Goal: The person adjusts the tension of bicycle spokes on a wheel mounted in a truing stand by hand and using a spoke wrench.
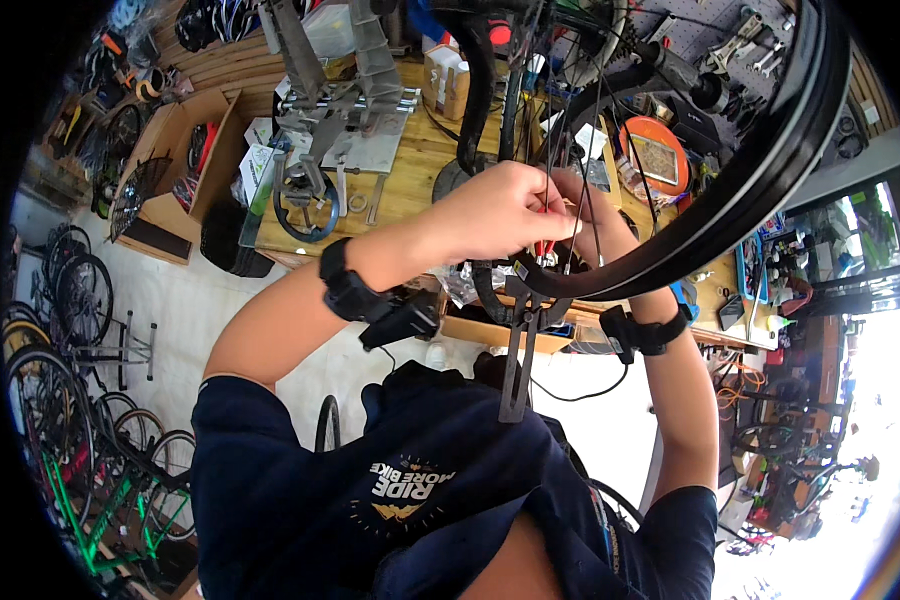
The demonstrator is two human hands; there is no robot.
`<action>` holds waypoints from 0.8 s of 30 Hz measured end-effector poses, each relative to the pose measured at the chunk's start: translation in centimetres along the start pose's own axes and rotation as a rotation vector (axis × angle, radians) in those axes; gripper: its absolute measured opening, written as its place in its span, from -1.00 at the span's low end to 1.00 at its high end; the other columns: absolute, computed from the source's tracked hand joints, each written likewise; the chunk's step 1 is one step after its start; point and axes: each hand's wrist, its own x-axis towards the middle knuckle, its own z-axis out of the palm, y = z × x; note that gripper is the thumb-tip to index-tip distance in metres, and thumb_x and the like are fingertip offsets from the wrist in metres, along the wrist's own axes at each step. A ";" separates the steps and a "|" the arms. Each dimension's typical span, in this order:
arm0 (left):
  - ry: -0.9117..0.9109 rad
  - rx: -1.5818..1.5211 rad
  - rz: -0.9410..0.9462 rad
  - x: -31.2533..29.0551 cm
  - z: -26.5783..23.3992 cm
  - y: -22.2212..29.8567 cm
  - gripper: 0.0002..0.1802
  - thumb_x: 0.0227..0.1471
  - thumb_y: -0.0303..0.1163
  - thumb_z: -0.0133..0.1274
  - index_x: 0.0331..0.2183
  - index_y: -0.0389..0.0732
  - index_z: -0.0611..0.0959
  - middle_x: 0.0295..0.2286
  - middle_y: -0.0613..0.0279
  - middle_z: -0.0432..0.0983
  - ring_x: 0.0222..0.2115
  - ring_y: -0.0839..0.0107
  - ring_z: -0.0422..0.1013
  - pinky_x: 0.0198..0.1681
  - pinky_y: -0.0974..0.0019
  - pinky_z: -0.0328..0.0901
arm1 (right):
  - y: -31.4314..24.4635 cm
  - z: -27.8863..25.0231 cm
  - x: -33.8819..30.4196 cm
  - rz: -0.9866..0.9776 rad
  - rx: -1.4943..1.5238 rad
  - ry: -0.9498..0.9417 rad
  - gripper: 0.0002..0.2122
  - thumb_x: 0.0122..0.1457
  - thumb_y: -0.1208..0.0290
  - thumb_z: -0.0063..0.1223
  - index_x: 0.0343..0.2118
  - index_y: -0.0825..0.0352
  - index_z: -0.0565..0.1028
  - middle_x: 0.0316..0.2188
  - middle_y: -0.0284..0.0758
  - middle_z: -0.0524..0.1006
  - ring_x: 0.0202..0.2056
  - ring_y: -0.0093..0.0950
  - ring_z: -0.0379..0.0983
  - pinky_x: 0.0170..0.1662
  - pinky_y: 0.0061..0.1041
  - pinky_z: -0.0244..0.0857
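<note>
A bicycle wheel with a black rim (705, 245) stands tilted in front of me, its thin spokes (598, 130) running up toward the hub. My left hand (510, 205) is closed among the spokes near the rim, thumb and fingers pinched together. A small red piece (542, 246) shows just under its fingertips; its kind is too small to make out. Behind the spokes, my right hand (595, 205) reaches up close to the left one, its fingers bent and partly hidden. A slotted grey metal bracket (520, 360) hangs below the rim.
The wooden workbench (410, 215) carries a grey metal stand (375, 80), a blue-rimmed ring (310, 225) and an orange round tray (654, 155). An open cardboard box (170, 200) stands left of it. Several bicycles (90, 420) line the left side. A black cable (580, 395) loops below the bench.
</note>
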 end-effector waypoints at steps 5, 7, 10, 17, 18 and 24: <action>-0.339 -0.522 -0.069 -1.5 -2.7 0.4 -0.67 0.16 -0.36 0.10 -0.05 -0.27 0.55 -0.28 0.37 0.55 -0.41 0.69 0.38 -0.35 0.61 0.26 | -2.1 0.5 0.5 0.083 0.154 0.010 -0.39 0.16 0.27 0.17 0.19 0.43 0.19 0.03 -0.24 0.41 0.02 -0.50 0.35 0.09 -0.49 0.26; -0.394 -0.581 -0.028 -1.4 -2.6 -0.4 -0.62 0.16 -0.38 0.10 0.00 -0.27 0.52 -0.26 0.36 0.54 -0.41 0.69 0.38 -0.35 0.60 0.27 | -1.4 0.7 0.4 0.068 0.261 0.054 -0.44 0.18 0.29 0.15 0.17 0.43 0.24 -0.01 -0.27 0.44 -0.01 -0.51 0.37 0.08 -0.50 0.27; -0.381 -0.693 0.028 -1.0 -1.7 -1.1 -0.71 0.15 -0.44 0.10 -0.08 -0.28 0.57 -0.29 0.37 0.56 -0.40 0.70 0.40 -0.36 0.60 0.26 | -2.2 0.3 0.3 0.079 0.339 -0.010 -0.43 0.16 0.34 0.17 0.17 0.43 0.24 -0.01 -0.27 0.43 0.00 -0.52 0.36 0.09 -0.49 0.26; 0.197 0.396 0.096 -0.3 0.7 -0.2 -0.74 -0.07 -0.37 0.22 -0.44 -0.40 0.59 -0.61 0.10 0.52 -0.60 0.42 0.42 -0.50 0.30 0.29 | 0.7 1.1 0.6 -0.074 0.098 -0.031 -0.35 0.04 0.36 0.30 0.16 0.45 0.25 -0.10 -0.33 0.47 -0.11 -0.53 0.39 0.04 -0.48 0.28; 0.218 0.428 0.079 -0.3 0.9 0.4 -0.73 -0.08 -0.35 0.22 -0.45 -0.40 0.59 -0.61 0.07 0.51 -0.60 0.38 0.43 -0.49 0.28 0.29 | 0.9 0.9 0.5 -0.032 0.086 -0.013 -0.37 0.04 0.36 0.30 0.15 0.44 0.27 -0.11 -0.34 0.47 -0.11 -0.53 0.39 0.03 -0.48 0.28; 0.237 0.320 0.084 -1.0 1.3 0.5 -0.70 -0.10 -0.31 0.23 -0.46 -0.37 0.57 -0.57 -0.05 0.53 -0.52 0.16 0.51 -0.41 0.22 0.34 | 2.3 0.4 0.6 0.116 0.322 0.092 -0.62 0.10 0.45 0.23 -0.03 0.37 0.38 -0.20 -0.39 0.48 -0.16 -0.59 0.37 -0.03 -0.52 0.29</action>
